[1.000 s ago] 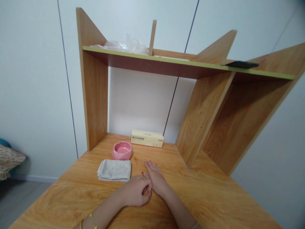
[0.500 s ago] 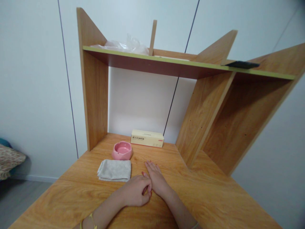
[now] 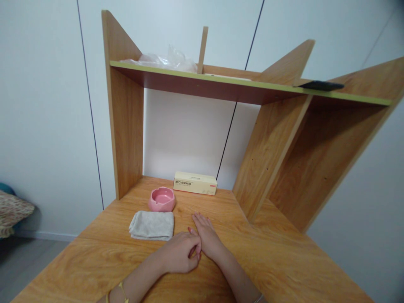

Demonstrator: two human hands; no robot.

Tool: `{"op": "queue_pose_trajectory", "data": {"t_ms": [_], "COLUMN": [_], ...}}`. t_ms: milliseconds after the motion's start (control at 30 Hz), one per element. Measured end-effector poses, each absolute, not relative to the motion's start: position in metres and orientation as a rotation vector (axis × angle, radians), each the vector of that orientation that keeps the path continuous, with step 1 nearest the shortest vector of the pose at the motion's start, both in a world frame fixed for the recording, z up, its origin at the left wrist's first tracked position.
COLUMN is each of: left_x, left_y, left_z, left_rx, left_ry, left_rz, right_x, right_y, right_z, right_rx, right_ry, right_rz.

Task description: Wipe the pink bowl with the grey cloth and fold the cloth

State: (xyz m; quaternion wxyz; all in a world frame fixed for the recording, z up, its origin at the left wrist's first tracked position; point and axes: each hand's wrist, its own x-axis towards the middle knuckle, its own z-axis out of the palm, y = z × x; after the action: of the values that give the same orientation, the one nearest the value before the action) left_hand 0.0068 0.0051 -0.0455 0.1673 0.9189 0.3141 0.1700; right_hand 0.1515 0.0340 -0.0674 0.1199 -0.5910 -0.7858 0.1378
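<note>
My left hand rests on the desk with its fingers curled into a loose fist, and nothing shows in it. Its knuckles touch the side of my right hand, which lies flat and open on the wood, fingers stretched forward and holding nothing. Just beyond my left hand is a folded grey cloth. A pink faceted ashtray stands right behind the cloth. Farther back, a long cream cling film box with dark printing lies near the wall.
Wooden side panels and an upright divider rise from the desk. Overhead, a shelf bears a clear plastic bag and a dark flat object. Patterned fabric shows at far left.
</note>
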Motion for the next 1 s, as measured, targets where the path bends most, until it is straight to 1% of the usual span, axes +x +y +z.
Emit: {"op": "queue_pose_trajectory", "data": {"t_ms": [533, 1000], "left_x": [0.0067, 0.0060], "left_y": [0.0057, 0.0050], "left_z": [-0.0466, -0.0419], "left_rx": [2.629, 2.587], "left_ry": [0.883, 0.892], "left_rz": [0.510, 0.436], "right_x": [0.1509, 0.1512], "right_y": [0.0330, 0.0350], "right_z": [-0.0664, -0.0698], "right_rx": [-1.716, -1.722], "right_ry": [-2.301, -2.298], "right_rz": [0.392, 0.377]}}
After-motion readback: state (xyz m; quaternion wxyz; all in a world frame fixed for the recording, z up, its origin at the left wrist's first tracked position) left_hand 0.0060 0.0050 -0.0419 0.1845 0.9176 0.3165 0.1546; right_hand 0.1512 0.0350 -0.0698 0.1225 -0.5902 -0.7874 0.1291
